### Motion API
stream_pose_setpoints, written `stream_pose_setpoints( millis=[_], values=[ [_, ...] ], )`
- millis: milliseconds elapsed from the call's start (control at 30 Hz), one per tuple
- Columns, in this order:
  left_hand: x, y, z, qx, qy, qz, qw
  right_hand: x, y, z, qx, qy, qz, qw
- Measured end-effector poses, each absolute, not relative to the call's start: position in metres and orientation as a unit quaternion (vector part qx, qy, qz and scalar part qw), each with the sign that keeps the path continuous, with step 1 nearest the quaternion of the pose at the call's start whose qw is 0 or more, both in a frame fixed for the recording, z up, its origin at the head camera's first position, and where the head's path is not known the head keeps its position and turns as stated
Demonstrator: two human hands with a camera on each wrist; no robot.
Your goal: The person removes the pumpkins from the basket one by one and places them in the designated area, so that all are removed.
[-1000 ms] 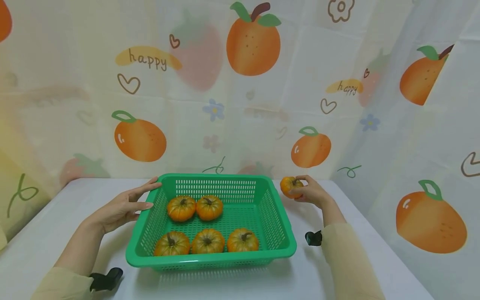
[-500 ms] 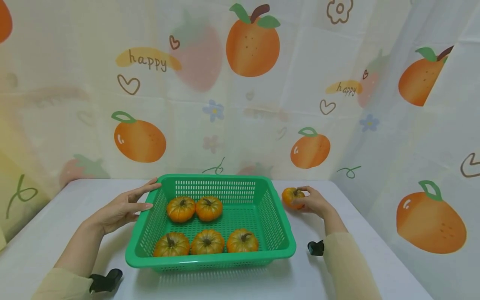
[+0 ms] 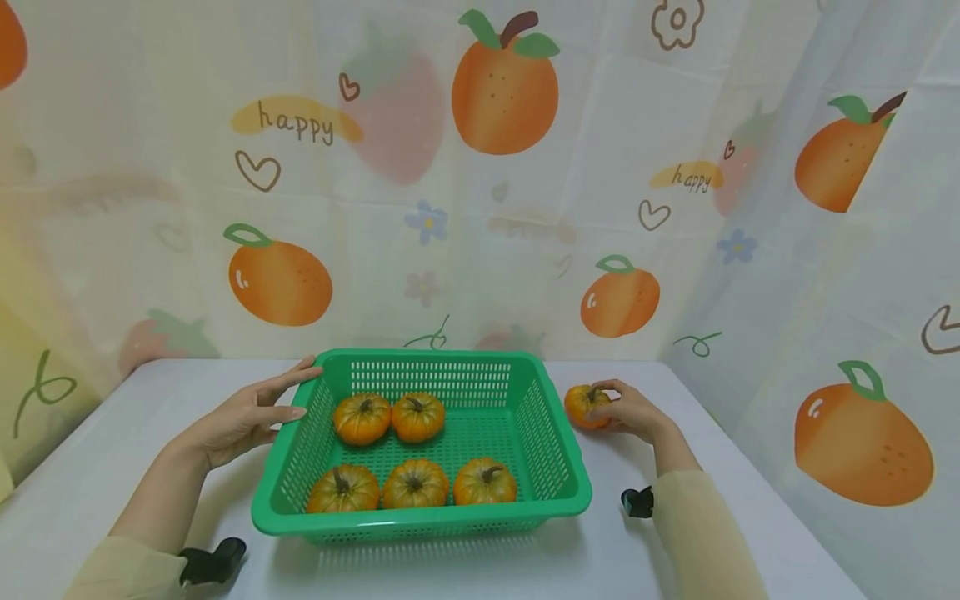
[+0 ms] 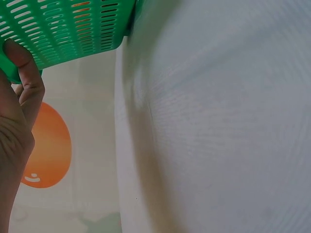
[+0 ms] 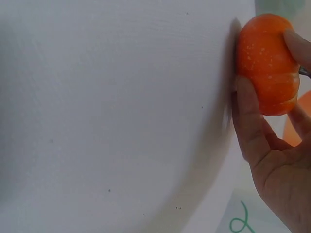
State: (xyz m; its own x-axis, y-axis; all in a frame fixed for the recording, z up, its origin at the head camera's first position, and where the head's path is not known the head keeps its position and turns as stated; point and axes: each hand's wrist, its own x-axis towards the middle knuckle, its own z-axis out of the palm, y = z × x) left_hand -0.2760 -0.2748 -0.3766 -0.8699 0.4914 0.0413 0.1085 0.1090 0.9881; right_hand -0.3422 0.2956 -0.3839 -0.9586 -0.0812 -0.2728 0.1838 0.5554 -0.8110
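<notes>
A green plastic basket (image 3: 422,523) stands on the white table. Inside it, two small orange pumpkins (image 3: 362,418) sit toward the back left and three more (image 3: 416,483) line the front side. My left hand (image 3: 240,417) grips the basket's left rim; in the left wrist view, fingers (image 4: 30,80) bend against its edge. To the right of the basket, my right hand (image 3: 632,412) holds another small pumpkin (image 3: 585,407) at the table surface. The right wrist view shows this pumpkin (image 5: 268,65) between thumb and fingers, its stem partly hidden by the hand.
White cloth covers the table (image 3: 592,542). Behind and to the right hangs a pale curtain (image 3: 465,275) printed with fruit. A black wrist device (image 3: 213,560) is near the left sleeve, another (image 3: 637,502) near the right.
My right hand has come down and slightly nearer with the pumpkin, from the height of the basket's back rim to the table surface. The left hand and basket stay put.
</notes>
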Motion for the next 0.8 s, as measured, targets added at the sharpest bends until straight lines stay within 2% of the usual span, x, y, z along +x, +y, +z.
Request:
stream_pose_setpoints(
  millis=[800],
  values=[
    [-0.2765,-0.2746,-0.3773,0.211,0.718,0.644,0.160,-0.3444,0.3010,-0.3833,0.036,0.883,-0.444,0.145]
  ],
)
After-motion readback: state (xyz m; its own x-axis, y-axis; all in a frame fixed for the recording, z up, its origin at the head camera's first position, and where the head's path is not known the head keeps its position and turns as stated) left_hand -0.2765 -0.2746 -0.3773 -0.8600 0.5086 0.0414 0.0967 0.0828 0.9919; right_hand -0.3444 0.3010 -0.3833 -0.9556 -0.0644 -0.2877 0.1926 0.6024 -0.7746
